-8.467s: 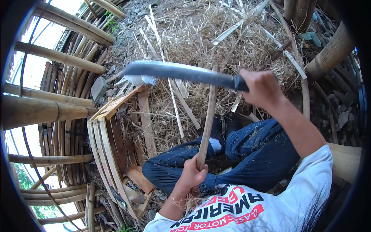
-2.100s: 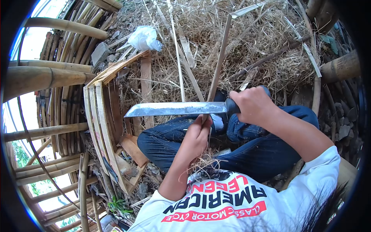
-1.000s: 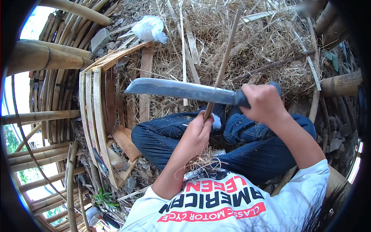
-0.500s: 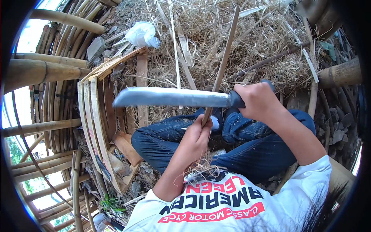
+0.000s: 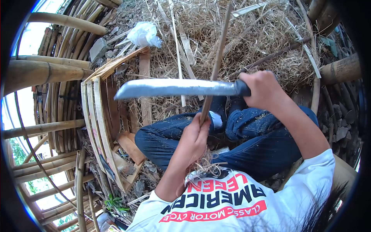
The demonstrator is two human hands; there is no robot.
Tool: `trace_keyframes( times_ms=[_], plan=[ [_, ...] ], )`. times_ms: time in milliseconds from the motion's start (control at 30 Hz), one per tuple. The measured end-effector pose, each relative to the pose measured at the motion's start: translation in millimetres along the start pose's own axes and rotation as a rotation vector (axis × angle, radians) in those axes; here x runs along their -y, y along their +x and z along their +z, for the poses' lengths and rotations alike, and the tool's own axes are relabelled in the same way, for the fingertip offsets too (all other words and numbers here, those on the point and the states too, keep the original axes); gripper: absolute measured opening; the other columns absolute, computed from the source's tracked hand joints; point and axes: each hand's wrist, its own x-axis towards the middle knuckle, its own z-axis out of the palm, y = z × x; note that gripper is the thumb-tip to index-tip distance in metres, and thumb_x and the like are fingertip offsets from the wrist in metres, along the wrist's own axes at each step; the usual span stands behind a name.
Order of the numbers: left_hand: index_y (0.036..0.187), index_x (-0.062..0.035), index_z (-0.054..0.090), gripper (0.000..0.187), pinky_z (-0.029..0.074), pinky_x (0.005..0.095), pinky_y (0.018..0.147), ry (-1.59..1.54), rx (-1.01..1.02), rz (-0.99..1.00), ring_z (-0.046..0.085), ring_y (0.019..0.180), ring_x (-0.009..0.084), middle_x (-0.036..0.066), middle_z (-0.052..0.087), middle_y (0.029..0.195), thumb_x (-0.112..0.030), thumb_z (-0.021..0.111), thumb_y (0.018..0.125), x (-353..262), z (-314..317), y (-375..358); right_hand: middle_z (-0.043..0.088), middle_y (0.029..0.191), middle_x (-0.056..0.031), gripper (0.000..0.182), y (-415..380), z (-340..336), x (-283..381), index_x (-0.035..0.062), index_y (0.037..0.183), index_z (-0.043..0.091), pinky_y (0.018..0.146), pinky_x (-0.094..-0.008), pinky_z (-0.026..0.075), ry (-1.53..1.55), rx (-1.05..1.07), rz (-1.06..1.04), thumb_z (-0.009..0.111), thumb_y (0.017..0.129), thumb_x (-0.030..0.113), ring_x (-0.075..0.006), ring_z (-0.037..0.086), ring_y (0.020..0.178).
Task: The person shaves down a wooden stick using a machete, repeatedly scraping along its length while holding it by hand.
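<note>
My left hand is closed round the lower end of a long thin wooden strip, which stands up and away from me. My right hand grips the dark handle of a machete. The broad blade lies crosswise, pointing left, and crosses the strip above my left hand. Whether the edge touches the strip, I cannot tell. Curly shavings rest on my shirt near my left forearm.
A slatted wooden crate lies at the left, beside bamboo poles. A white plastic bag sits beyond it. Shavings cover the ground ahead. My crossed legs are below my hands. Stones lie at the right.
The machete and my right hand have moved slightly up and to the right in view. The strip leans a little less to the right. My left hand keeps its hold.
</note>
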Motion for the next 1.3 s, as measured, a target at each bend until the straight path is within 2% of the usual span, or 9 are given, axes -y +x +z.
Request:
trace_keyframes(
  times_ms=[367,433,533,633,800,867,967,1133,1300],
  plan=[
    [0.103,-0.0036,0.049,0.01,0.031,0.0207,0.052,0.031,0.029,0.096,0.037,0.06,0.0041,-0.004,0.041,0.069,-0.012,0.044,0.1,-11.4,5.4,7.8,0.064,0.067,-0.0106,0.025,-1.9,-8.3,-14.8,0.0095,0.08,0.058,0.063,-0.0418,0.052,-0.03,-0.12,0.032,0.071,0.06,0.016,-0.0319,0.066,0.069],
    [0.103,-0.0037,0.049,0.01,0.032,0.0211,0.051,0.01,0.007,0.096,0.037,0.059,0.0042,-0.004,0.041,0.069,-0.011,0.044,0.1,-8.9,4.6,5.0,0.065,0.068,-0.0109,0.024,1.2,-11.8,-17.5,0.0093,0.082,0.059,0.066,-0.0419,0.053,-0.053,-0.103,0.013,0.072,0.064,0.016,-0.0308,0.067,0.07],
    [0.103,-0.0039,0.049,0.009,0.032,0.0213,0.051,0.003,0.052,-0.023,0.038,0.059,0.0043,-0.005,0.041,0.068,-0.01,0.044,0.1,-12.1,-1.2,-17.2,0.066,0.072,-0.0146,0.012,10.6,-18.1,-56.1,0.0071,0.087,0.06,0.069,-0.0439,0.055,0.032,-0.166,0.271,0.066,0.078,0.012,-0.0322,0.068,0.07],
    [0.102,-0.0046,0.049,0.008,0.032,0.0213,0.051,0.043,0.085,0.017,0.037,0.058,0.0043,-0.005,0.041,0.068,-0.01,0.044,0.1,-3.6,0.3,-19.7,0.066,0.074,-0.0164,0.013,5.5,-21.0,-61.5,0.0055,0.089,0.059,0.066,-0.0452,0.055,0.064,-0.087,0.344,0.064,0.078,0.01,-0.0343,0.068,0.071],
    [0.102,-0.0051,0.049,0.008,0.031,0.0208,0.051,-0.089,0.066,0.009,0.036,0.058,0.004,-0.005,0.041,0.069,-0.011,0.043,0.1,-4.6,-1.6,-7.1,0.064,0.069,-0.0178,0.019,-5.0,-10.6,6.6,0.0074,0.083,0.059,0.066,-0.0453,0.054,0.0,-0.053,0.056,0.07,0.069,0.015,-0.0346,0.067,0.069],
    [0.103,-0.0051,0.049,0.01,0.028,0.02,0.049,-0.117,0.091,0.008,0.034,0.057,0.0032,-0.005,0.04,0.069,-0.013,0.043,0.101,-3.8,-2.2,-6.6,0.065,0.072,-0.0165,0.021,-2.7,-14.0,14.1,0.0083,0.082,0.059,0.067,-0.0444,0.054,0.034,0.125,0.005,0.07,0.065,0.016,-0.0341,0.067,0.071],
    [0.103,-0.0063,0.048,0.009,0.027,0.0198,0.047,-0.143,0.045,0.003,0.034,0.056,0.0031,-0.005,0.04,0.069,-0.014,0.044,0.101,-4.1,-4.9,-5.7,0.066,0.073,-0.0148,0.02,9.0,-10.6,-13.1,0.0082,0.081,0.06,0.067,-0.0437,0.054,-0.007,0.028,0.02,0.07,0.065,0.014,-0.0333,0.067,0.071],
    [0.101,-0.0083,0.049,0.009,0.028,0.0194,0.047,-0.171,0.107,-0.018,0.035,0.056,0.0032,-0.005,0.041,0.068,-0.015,0.043,0.101,0.1,0.4,-7.2,0.066,0.075,-0.0155,0.019,5.7,-18.3,-43.2,0.0078,0.084,0.06,0.073,-0.0452,0.054,0.024,-0.118,0.341,0.069,0.068,0.012,-0.0347,0.067,0.077],
    [0.102,-0.0075,0.048,0.009,0.028,0.0199,0.047,-0.147,0.13,0.006,0.034,0.055,0.0036,-0.005,0.04,0.067,-0.015,0.043,0.102,-7.5,1.4,0.3,0.064,0.066,-0.0136,0.022,-9.8,-17.4,4.8,0.0087,0.084,0.06,0.065,-0.0439,0.054,0.02,0.079,0.017,0.069,0.065,0.014,-0.0329,0.067,0.069]
  ],
)
